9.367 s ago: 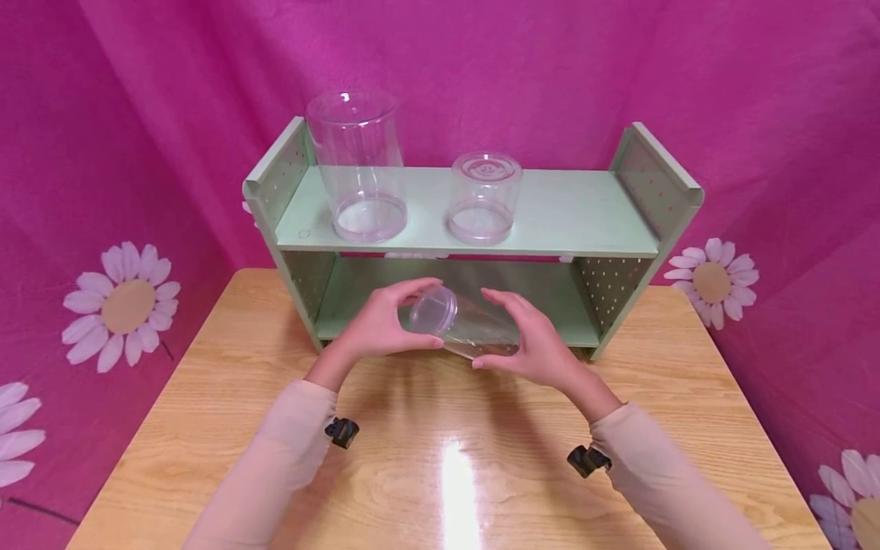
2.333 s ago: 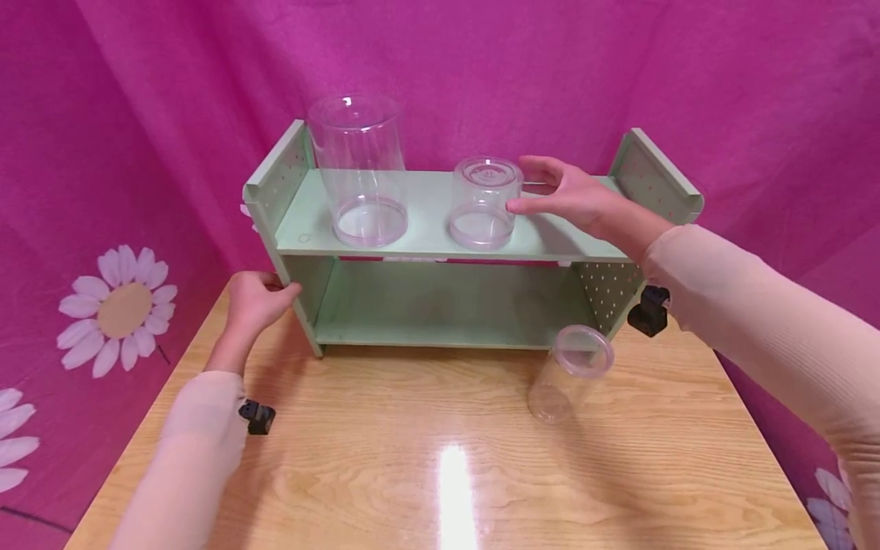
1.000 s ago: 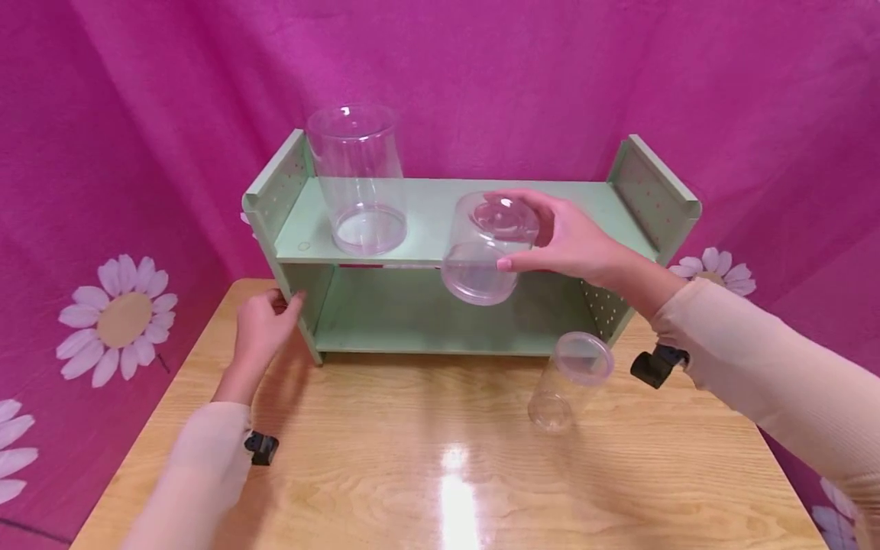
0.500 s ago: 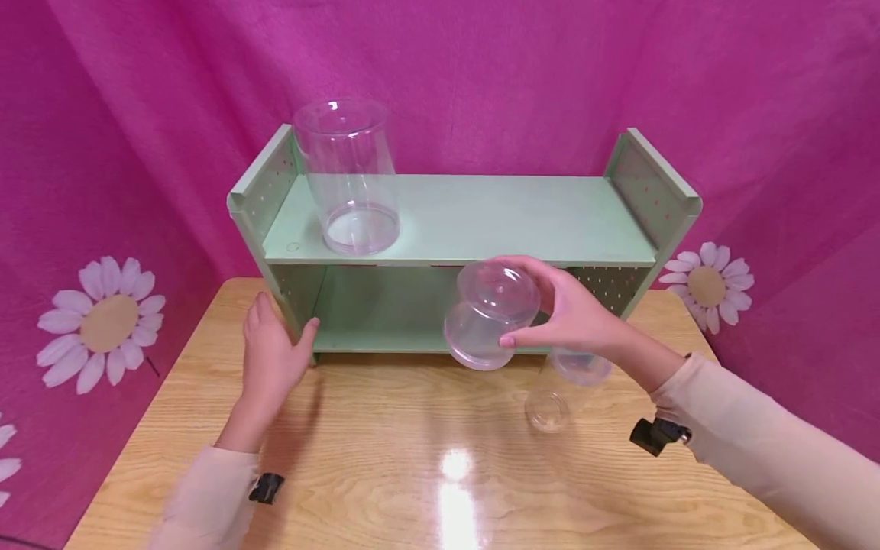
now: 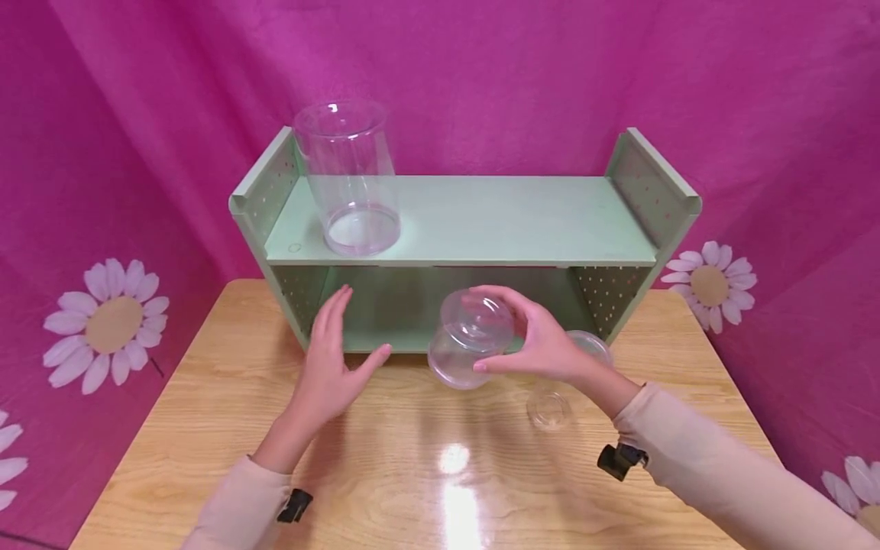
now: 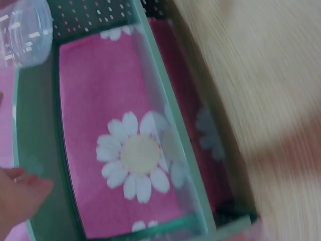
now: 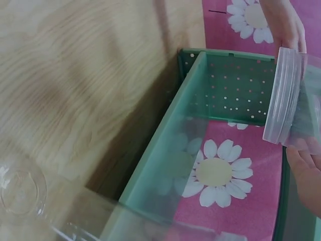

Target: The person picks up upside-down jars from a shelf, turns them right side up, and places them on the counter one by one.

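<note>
My right hand (image 5: 539,336) grips a short clear plastic jar (image 5: 454,355) from its right side, fingers behind and thumb in front. The jar is held tilted in front of the lower shelf, its wider banded end down. Left of it, my left hand (image 5: 333,374) is held up with thumb and fingers spread, touching nothing. In the right wrist view the jar's ridged band (image 7: 283,95) shows between both hands. A second clear jar (image 5: 548,411) stands on the table at right, partly hidden by the right hand and wrist.
A green two-level shelf (image 5: 509,218) with perforated sides stands on the wooden table (image 5: 385,489). On its top left stands a tall clear jar (image 5: 351,176). A pink cloth (image 5: 495,84) with daisies hangs behind and at both sides.
My right hand has lifted the short jar off the top shelf and brought it down and forward. My left hand has let go of the shelf's left side and moved right, toward the jar.
</note>
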